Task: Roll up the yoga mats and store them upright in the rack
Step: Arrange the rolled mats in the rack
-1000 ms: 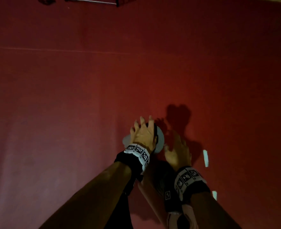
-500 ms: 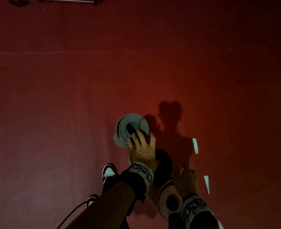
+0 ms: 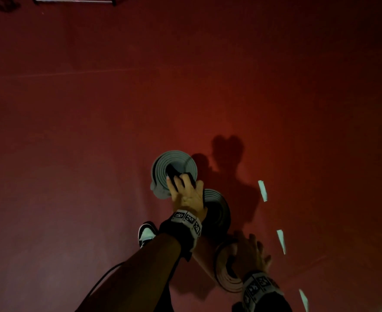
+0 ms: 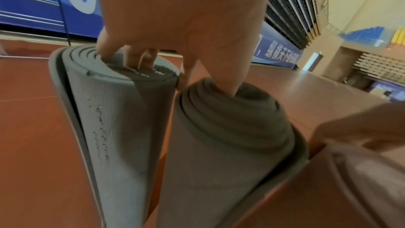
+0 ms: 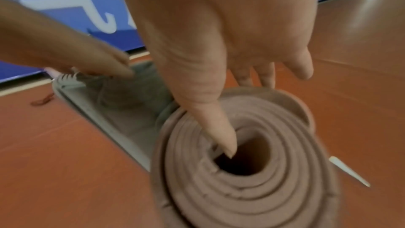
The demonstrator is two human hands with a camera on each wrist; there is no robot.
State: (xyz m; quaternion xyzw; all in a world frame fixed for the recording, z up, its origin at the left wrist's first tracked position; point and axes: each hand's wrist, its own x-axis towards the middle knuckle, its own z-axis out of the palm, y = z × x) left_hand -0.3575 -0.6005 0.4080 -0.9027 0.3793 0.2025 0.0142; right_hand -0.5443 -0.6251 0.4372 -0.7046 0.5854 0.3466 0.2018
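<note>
Three rolled yoga mats stand on end over the red floor. My left hand holds two of them at once. Its fingers hook into the core of the light grey mat. Its thumb dips into the darker grey mat beside it. My right hand pinches the rim of the pink mat, thumb inside the core and fingers outside. The pink mat leans against the darker grey one.
My shoe stands just left of the mats. White tape marks dot the floor to the right. A metal frame lies at the far top left. Blue boards and seating edge the hall.
Both hands have drawn back toward me with the rolls. The left hand no longer covers the light grey roll's end. The right hand has taken the pink roll's rim; my shoe came into view.
</note>
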